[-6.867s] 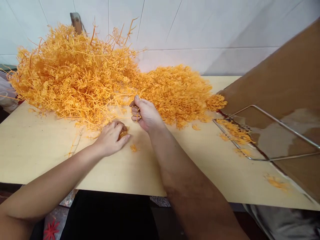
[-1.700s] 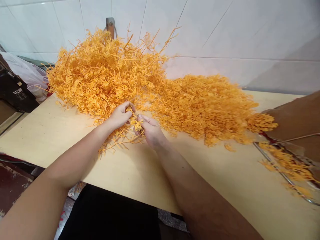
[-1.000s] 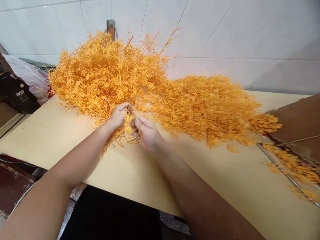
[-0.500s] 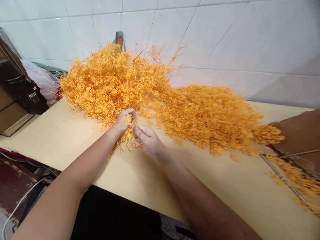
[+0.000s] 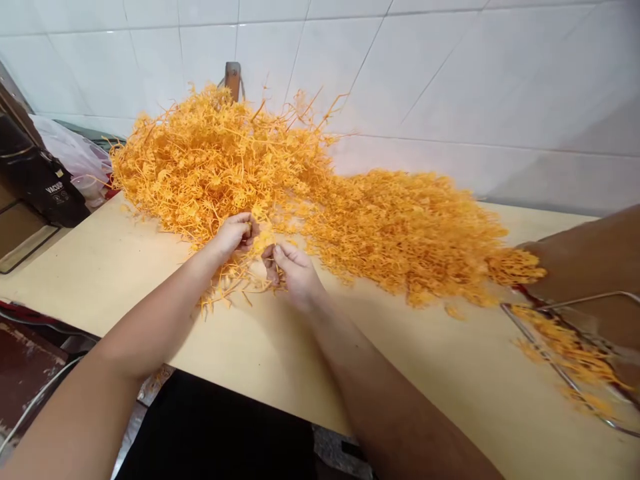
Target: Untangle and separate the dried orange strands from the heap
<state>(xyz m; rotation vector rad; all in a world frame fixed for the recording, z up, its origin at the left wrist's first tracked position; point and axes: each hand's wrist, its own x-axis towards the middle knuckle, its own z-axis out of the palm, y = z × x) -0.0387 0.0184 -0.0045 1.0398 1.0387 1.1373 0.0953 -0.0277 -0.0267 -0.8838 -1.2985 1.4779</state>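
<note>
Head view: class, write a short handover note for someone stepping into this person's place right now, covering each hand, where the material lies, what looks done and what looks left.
Left hand: closed on a small tuft of orange strands at the near edge of the tall pile.
Right hand: pinching the same tuft from the other side.
A lower, finer pile lies to the right on the table; some bits sit on the wire-framed tray.
Done: seemingly the finer pile. Left: most of the tall pile.

The heap of tangled strands point(image 5: 260, 167) at far left was bright orange-yellow, and the finer pile point(image 5: 415, 233) to its right a deeper orange. The table point(image 5: 125, 267) was pale yellow wood, the wall tiles point(image 5: 450, 73) white, the right-hand board point(image 5: 595, 260) brown, the far-left bag point(image 5: 43, 190) black.
</note>
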